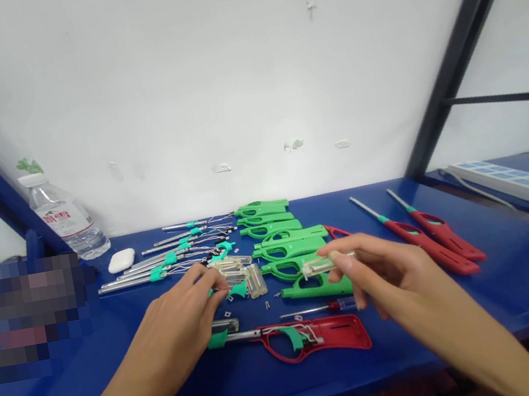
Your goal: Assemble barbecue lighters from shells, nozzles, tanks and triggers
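My right hand (376,274) pinches a small clear fuel tank (317,266) above the green lighter shells (289,248). My left hand (194,304) is closed at the left of the loose parts, its fingertips by a small green piece; what they hold, if anything, is too small to make out. Several clear tanks (255,280) lie beside a green trigger (239,290). Nearer the front edge, an opened red lighter shell (341,334) holds a metal tube (244,336), a green trigger and white wires. A screwdriver (336,306) lies just behind it.
Metal lighter tubes with wires (155,272) lie at the back left, near a white case (121,260) and a water bottle (70,220). Two red lighters (429,245) rest on the right of the blue table (511,278). A power strip (515,181) is farther right.
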The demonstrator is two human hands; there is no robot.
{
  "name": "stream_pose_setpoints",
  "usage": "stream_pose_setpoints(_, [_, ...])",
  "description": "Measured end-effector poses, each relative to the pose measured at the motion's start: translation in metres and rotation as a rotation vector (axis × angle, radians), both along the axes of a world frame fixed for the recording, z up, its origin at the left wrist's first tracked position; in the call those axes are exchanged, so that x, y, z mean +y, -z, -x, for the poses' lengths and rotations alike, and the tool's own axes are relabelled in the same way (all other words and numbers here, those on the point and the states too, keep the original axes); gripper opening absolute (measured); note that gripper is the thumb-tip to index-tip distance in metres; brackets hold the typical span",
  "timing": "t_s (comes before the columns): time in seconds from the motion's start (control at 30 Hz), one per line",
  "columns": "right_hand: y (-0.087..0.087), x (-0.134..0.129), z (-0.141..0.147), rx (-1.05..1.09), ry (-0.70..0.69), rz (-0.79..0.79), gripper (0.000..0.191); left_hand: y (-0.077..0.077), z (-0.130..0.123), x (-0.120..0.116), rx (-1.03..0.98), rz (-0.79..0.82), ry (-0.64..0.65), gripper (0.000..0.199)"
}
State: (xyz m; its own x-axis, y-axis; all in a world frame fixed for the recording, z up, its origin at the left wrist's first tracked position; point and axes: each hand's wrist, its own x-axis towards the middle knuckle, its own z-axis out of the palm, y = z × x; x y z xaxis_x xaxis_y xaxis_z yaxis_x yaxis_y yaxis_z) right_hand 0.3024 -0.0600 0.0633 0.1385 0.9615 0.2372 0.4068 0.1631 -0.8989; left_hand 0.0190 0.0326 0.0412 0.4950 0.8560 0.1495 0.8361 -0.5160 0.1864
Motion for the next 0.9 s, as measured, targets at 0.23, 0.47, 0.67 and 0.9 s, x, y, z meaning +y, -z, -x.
stream_pose_setpoints(0.23, [0.008, 0.004, 0.002, -0.065, -0.011, 0.041, 0.030, -0.005, -0.013, -0.007, -0.402, 0.182, -0.036, 0.021])
stream_pose_setpoints(0.47, [0.014, 0.008, 0.014, -0.053, -0.048, 0.094, 0.027, -0.007, -0.016, -0.013, -0.564, 0.146, -0.038, 0.018])
stream_pose_setpoints(0.67, [0.017, 0.009, 0.021, -0.054, -0.061, 0.095, 0.023, -0.008, -0.023, -0.015, -0.596, 0.031, -0.010, 0.013])
stream_pose_setpoints(0.9, [0.020, 0.010, 0.021, -0.063, -0.063, 0.087, 0.021, -0.006, -0.024, -0.016, -0.731, 0.040, -0.004, 0.026])
